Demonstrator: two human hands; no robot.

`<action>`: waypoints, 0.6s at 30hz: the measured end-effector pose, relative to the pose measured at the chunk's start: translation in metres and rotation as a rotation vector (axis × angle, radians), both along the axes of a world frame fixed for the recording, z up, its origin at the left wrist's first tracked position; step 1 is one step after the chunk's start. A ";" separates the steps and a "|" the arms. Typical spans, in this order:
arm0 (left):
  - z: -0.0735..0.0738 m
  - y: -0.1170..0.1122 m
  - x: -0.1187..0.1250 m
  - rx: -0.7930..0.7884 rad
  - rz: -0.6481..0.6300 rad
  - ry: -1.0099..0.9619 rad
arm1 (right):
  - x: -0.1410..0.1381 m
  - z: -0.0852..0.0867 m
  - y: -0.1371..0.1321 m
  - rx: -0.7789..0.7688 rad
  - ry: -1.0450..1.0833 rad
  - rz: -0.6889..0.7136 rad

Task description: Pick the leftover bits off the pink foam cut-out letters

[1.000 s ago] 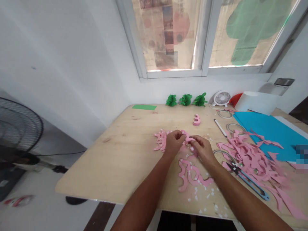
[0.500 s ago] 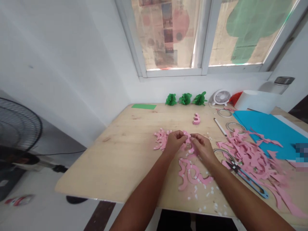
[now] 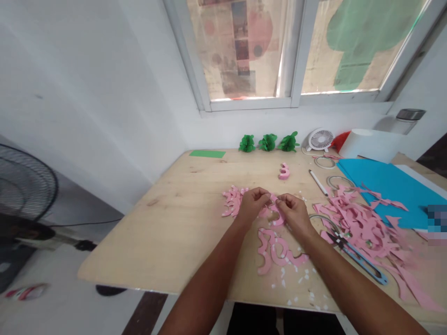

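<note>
Pink cutout (image 3: 274,210) lower now — left hand (image 3: 253,204) and right hand (image 3: 295,215), fingers (image 3: 281,200) pinched on it.

I log a single head-worn camera, set above the near edge of the plywood counter (image 3: 157,242). It faces forward and down across the counter toward the window (image 3: 244,51), near enough to frame the left hand (image 3: 253,204) and right hand (image 3: 295,214) at mid-counter.
</note>
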State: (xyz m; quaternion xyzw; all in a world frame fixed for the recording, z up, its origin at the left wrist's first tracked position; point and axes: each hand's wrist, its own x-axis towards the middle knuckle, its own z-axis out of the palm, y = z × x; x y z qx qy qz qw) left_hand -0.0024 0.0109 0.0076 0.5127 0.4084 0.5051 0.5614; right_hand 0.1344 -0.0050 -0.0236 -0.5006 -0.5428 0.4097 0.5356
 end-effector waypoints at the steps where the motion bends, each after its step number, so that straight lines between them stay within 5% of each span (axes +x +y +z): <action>1: 0.000 0.000 0.000 -0.008 -0.004 -0.015 | 0.000 0.001 0.000 -0.007 0.009 0.004; 6: -0.002 0.001 -0.005 -0.089 -0.063 -0.135 | -0.002 0.004 -0.002 -0.048 0.137 0.032; 13: 0.003 0.002 -0.017 -0.216 -0.317 -0.318 | -0.004 0.013 -0.008 -0.175 0.469 0.227; 18: 0.005 0.001 -0.017 -0.214 -0.336 -0.322 | -0.006 0.019 -0.010 -0.182 0.522 0.296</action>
